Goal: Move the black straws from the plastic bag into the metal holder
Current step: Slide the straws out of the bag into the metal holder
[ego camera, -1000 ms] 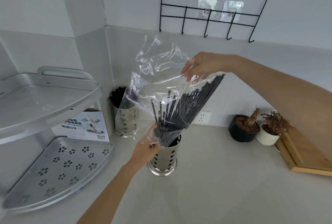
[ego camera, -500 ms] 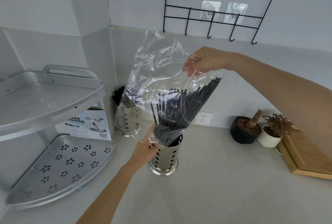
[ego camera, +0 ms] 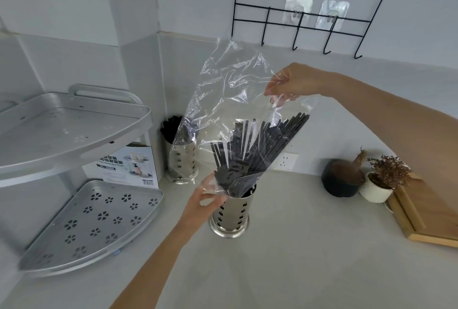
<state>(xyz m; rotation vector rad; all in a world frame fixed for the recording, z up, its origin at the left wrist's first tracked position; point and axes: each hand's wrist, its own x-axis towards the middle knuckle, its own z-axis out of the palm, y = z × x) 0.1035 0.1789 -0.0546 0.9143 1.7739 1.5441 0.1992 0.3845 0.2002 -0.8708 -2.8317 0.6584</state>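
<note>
A clear plastic bag (ego camera: 223, 90) hangs upside down over a perforated metal holder (ego camera: 231, 214) on the counter. A fan of black straws (ego camera: 257, 150) fills the bag's lower part, their bottom ends squeezed together at the holder's mouth. My right hand (ego camera: 295, 83) pinches the bag's upper edge, above and right of the holder. My left hand (ego camera: 205, 199) grips the bag's narrow lower end beside the holder's rim. Whether any straw ends are inside the holder is hidden by the plastic.
A second metal holder (ego camera: 182, 162) with black straws stands behind, against the wall. A two-tier metal corner shelf (ego camera: 74, 135) and a product box (ego camera: 124, 162) are at the left. Two small plant pots (ego camera: 343, 179) and a wooden board (ego camera: 431, 212) sit at the right. A black wire hook rack (ego camera: 297, 18) hangs above.
My right hand has lifted the bag's top edge slightly higher, and the straws have slid down toward the holder's mouth. My left hand stays at the bag's lower end.
</note>
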